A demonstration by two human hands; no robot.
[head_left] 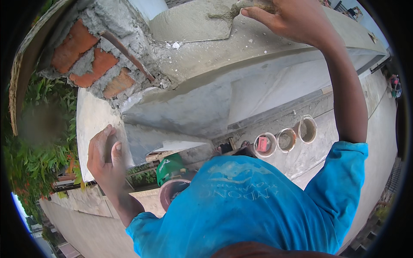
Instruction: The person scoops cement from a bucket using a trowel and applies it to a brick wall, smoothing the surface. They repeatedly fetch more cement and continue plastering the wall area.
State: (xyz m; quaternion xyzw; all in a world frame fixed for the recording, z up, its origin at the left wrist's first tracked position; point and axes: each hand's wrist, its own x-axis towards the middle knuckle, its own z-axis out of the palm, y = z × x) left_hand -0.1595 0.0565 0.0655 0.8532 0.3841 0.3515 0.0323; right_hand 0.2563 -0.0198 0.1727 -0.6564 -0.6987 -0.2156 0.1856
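Note:
My right hand (297, 19) is closed around the handle of a trowel (191, 23) at the top of the view. Its broad blade is coated in grey mortar and lies on or just over the ledge (206, 56); I cannot tell whether they touch. Crumbs of mortar are scattered beside the blade. To the left, orange bricks (74, 46) are set in rough grey mortar (101, 32), with a rusty metal strip (127, 56) across them. Lower left, my left hand (104, 155) holds nothing, its fingers curved and apart, by the pale wall face (97, 116).
Below the ledge, three buckets stand on the ground: one (271, 151) with a red block inside, a middle one (286, 140) and another (307, 130). A pinkish tub (165, 198) and a green sack (169, 167) are near my body. Leafy plants (43, 142) border the left side.

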